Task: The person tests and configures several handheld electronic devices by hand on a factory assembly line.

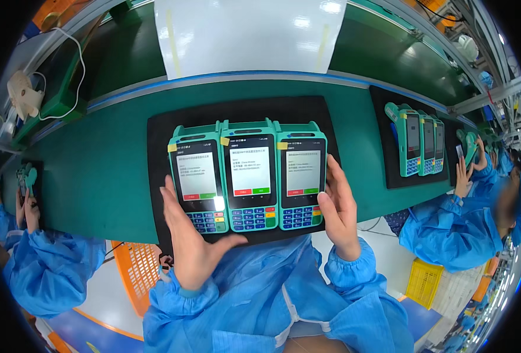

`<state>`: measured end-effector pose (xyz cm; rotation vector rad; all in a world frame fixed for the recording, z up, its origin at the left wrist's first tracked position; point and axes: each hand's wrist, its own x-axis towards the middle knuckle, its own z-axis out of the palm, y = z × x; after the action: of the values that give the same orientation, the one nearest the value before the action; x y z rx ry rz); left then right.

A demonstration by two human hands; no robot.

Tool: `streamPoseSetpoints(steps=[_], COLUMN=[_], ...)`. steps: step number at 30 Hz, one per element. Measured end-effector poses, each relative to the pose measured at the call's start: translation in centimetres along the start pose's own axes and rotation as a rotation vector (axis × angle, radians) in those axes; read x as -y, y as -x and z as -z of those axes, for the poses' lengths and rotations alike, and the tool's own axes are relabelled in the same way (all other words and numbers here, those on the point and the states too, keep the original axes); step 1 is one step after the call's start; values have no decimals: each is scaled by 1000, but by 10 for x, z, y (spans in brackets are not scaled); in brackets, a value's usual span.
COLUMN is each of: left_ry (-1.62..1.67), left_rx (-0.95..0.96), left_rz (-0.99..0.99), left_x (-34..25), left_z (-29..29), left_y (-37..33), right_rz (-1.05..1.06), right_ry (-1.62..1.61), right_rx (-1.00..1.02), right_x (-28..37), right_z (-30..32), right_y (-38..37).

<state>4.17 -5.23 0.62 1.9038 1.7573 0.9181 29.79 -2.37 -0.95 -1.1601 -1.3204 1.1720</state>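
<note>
Centre: three green card terminals (252,203); left hand (191,247), fingers spread, ungripped; right hand (343,220) at the rightmost's edge, grasp unclear; its thumb (326,205) could mistap the screen (303,167).

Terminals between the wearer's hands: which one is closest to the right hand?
The right terminal: the right hand is at its right edge, while the middle terminal and left terminal lie farther left, away from that hand.
</note>
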Motion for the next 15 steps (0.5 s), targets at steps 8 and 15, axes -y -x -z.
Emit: streamPoseSetpoints(steps=[8, 15], left_ry=[-310, -350], left_rx=[-120, -128], left_rz=[-246, -232], left_x=[-38, -43], left_z=[-17, -30], left_y=[2, 0], right_rz=[323, 331], right_ry=[632, 825], right_rx=[-72, -108], right_x=[6, 8], right_z=[13, 10], right_y=[15, 18])
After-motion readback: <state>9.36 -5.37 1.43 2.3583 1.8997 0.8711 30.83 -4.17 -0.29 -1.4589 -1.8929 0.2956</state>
